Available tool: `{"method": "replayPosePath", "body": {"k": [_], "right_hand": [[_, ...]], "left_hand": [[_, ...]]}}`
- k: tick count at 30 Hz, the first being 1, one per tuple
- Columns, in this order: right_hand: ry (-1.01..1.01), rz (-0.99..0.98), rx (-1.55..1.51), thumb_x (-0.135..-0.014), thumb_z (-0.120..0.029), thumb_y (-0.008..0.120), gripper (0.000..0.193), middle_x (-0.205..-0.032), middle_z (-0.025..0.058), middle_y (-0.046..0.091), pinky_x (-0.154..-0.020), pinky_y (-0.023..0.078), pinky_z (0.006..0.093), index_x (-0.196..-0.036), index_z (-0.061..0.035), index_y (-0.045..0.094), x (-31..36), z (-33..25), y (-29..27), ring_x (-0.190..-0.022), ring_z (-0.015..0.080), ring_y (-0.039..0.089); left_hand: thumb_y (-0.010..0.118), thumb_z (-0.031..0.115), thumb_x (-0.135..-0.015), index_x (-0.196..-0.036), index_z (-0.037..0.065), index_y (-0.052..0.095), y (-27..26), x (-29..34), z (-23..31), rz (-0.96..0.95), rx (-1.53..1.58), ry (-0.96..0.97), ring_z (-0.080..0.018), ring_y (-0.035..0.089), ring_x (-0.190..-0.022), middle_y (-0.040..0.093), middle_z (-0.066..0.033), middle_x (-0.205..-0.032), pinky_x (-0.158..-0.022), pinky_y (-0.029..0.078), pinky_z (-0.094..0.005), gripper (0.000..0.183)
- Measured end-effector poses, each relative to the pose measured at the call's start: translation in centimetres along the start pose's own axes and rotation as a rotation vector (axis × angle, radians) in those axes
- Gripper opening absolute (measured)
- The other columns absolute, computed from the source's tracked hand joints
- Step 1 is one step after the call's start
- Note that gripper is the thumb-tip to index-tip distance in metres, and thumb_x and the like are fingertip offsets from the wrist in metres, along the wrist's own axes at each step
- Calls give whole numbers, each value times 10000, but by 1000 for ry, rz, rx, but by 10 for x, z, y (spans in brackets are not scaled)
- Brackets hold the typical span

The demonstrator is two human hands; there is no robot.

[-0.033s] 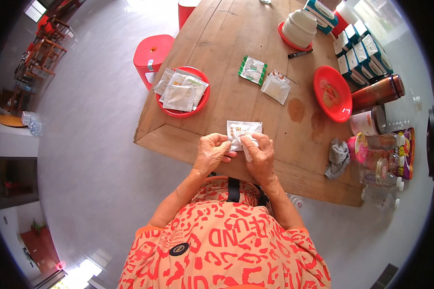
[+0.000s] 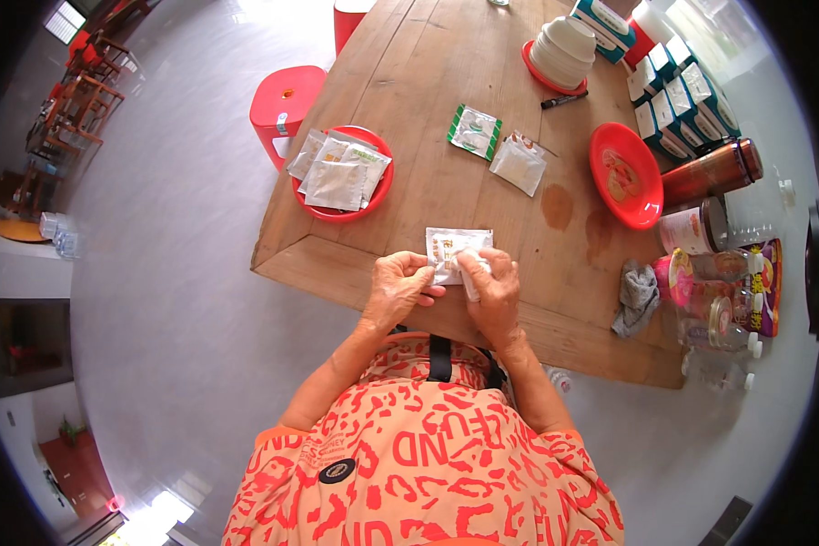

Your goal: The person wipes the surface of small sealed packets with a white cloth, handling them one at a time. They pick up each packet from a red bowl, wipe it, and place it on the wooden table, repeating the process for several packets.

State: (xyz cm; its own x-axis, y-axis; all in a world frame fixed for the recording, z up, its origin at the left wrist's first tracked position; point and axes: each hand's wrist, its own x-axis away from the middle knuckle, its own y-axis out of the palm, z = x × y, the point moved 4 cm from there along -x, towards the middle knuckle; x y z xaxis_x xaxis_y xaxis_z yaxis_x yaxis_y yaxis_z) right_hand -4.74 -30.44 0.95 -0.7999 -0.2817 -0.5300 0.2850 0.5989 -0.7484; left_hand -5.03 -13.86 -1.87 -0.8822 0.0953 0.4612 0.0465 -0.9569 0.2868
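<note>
A white sachet with gold-brown print (image 2: pixel 448 242) lies flat near the table's front edge. My left hand (image 2: pixel 399 284) is closed on its left edge, thumb and forefinger pinching it. My right hand (image 2: pixel 497 293) is closed round a folded white tissue (image 2: pixel 470 286), pressed onto the sachet's right part; the fingers hide some of both. Left of my hands, several pale sachets (image 2: pixel 337 185) are heaped in a red plate (image 2: pixel 344 217). Beyond my hands lie a green-edged sachet (image 2: pixel 474 132) and a clear packet with pale contents (image 2: pixel 519 166).
On the right stand a red dish (image 2: pixel 624 177), a copper-coloured flask (image 2: pixel 714 175), a tin (image 2: pixel 690 229), a grey cloth (image 2: pixel 638 298) and several clear bottles (image 2: pixel 721 337). Farther back are stacked white bowls (image 2: pixel 562 53), a black marker (image 2: pixel 564 100) and tissue packs (image 2: pixel 687 109). A red stool (image 2: pixel 287 100) stands left.
My right hand has shifted slightly to the right with the tissue, baring a little more of the sachet's print. My left hand keeps its pinch.
</note>
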Motion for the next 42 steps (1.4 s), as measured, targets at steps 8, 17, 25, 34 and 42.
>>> {"method": "replayPosePath", "body": {"k": [8, 17, 25, 34, 42], "right_hand": [[222, 53, 52, -707, 12, 640, 376, -994, 98, 585, -761, 430, 414, -1060, -110, 680, -26, 38, -4, -903, 290, 586], [-35, -183, -229, -686, 3, 732, 340, -1001, 90, 612, -788, 411, 379, -997, -131, 702, 6, 21, -26, -923, 273, 596], [178, -22, 12, -713, -12, 700, 340, -961, 91, 594, -735, 431, 409, -1030, -132, 679, -9, 40, -22, -867, 292, 600], [-39, -49, -86, -747, -75, 682, 260, -994, 111, 621, -742, 422, 405, -994, -145, 726, -4, 23, -14, -909, 269, 590], [-12, -62, -65, -726, -55, 680, 331, -1005, 97, 616, -736, 451, 409, -1045, -139, 708, -3, 12, -11, -923, 275, 587]], "left_hand": [[625, 79, -931, -1068, -70, 596, -2, -2, -1, 13, -22, -6, -196, 716, -735, 680, -149, -978, -537, 587, -241, 205], [626, 84, -932, -1083, -80, 594, -1, 2, 1, 44, -6, 32, -178, 708, -715, 685, -150, -966, -541, 585, -237, 225], [629, 89, -932, -1075, -81, 594, 0, 2, 4, 6, -15, 32, -131, 683, -640, 692, -124, -877, -530, 573, -228, 225], [724, 44, -796, -1150, 18, 618, 1, 12, 26, 407, -715, 591, -198, 621, -807, 580, -113, -1012, -699, 522, -327, 370], [738, 123, -759, -1091, 101, 670, 39, 34, 10, 241, -1129, 974, -301, 541, -1138, 580, -94, -1197, -957, 423, -414, 340]]}}
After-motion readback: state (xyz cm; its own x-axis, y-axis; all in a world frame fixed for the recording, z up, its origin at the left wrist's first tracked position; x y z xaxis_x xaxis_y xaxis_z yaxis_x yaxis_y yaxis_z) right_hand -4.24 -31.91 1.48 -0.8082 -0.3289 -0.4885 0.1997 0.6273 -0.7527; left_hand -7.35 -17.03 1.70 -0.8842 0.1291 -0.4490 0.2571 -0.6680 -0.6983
